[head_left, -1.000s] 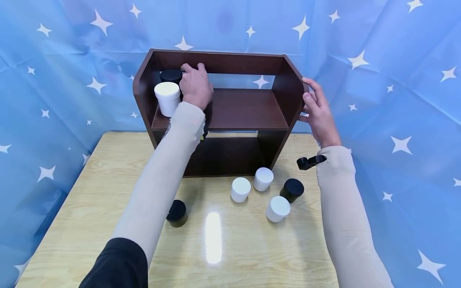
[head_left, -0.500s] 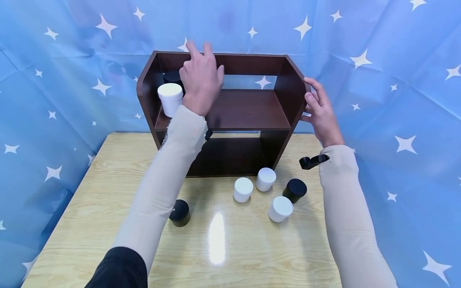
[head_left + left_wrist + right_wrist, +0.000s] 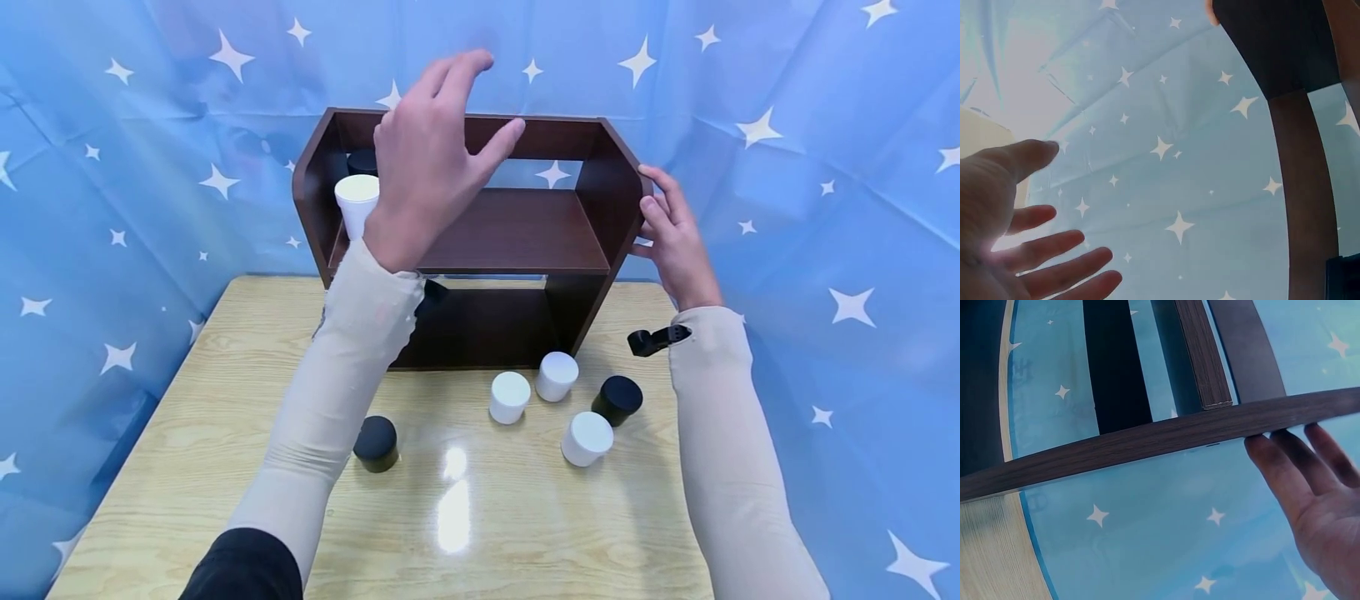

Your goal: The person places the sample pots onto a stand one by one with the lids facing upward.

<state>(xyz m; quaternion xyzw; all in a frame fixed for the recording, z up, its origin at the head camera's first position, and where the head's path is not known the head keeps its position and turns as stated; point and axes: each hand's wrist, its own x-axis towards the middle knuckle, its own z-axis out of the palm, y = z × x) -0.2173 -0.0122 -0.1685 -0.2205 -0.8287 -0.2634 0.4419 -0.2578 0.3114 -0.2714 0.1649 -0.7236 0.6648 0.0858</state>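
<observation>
My left hand (image 3: 435, 158) hovers before the upper level of a dark brown two-tier shelf (image 3: 517, 221). Its fingers are spread and nothing lies in them; the left wrist view has the hand (image 3: 1010, 231) against the backdrop. Just left of it on that level stands a white lidded jar (image 3: 356, 200), partly covered by the hand. Behind this jar, a black-lidded jar (image 3: 363, 162) shows only in part. With fairly straight fingers, my right hand (image 3: 678, 242) touches the shelf's right side panel. In the right wrist view its fingertips (image 3: 1259, 442) meet the panel's outer face.
On the wooden table (image 3: 187, 400) in front of the shelf stand three white jars, the nearest a white jar (image 3: 587, 439). A black jar (image 3: 617, 400) is beside them. Another black jar (image 3: 376, 444) stands further left, by my left forearm. A starry blue curtain (image 3: 840, 208) surrounds the table.
My left hand has risen from beside the black-lidded jar on the upper level and come away, its fingers spreading. The right hand stays at the side panel. The head view has shifted slightly.
</observation>
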